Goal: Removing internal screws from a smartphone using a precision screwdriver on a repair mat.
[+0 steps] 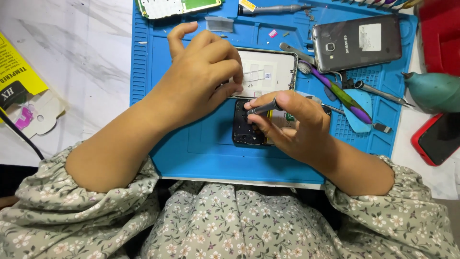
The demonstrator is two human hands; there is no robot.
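- On the blue repair mat (191,148), centre: we see both hands over an opened phone.
- L hand (201,79): fingers curled, tips pressing down on the light-coloured phone frame (268,72), holding it steady. Not spread, not pinching.
- R hand (292,124): thumb + fingers pinched around a small dark-grey screwdriver (263,108), tip pointing left, toward the seam between the frame and the black phone body (247,129).
- Black body lies just below the frame, touching or overlapping it; partly hidden under R hand, so exact contact = can't tell.
- Nearby, apart from the hands: grey phone back (357,42) upper R, purple-green pry tool (342,96) beside it, tweezers (378,92), green circuit board (179,6) at top edge, teal dust blower (433,91) and red-cased phone (438,139) off the mat at R.
- Risks, our read: driver tip could slip off a tiny screw and scratch the board or strip the head if the angle is off; frame may shift if L-hand pressure eases; a loose screw could roll off among the mat's clutter.
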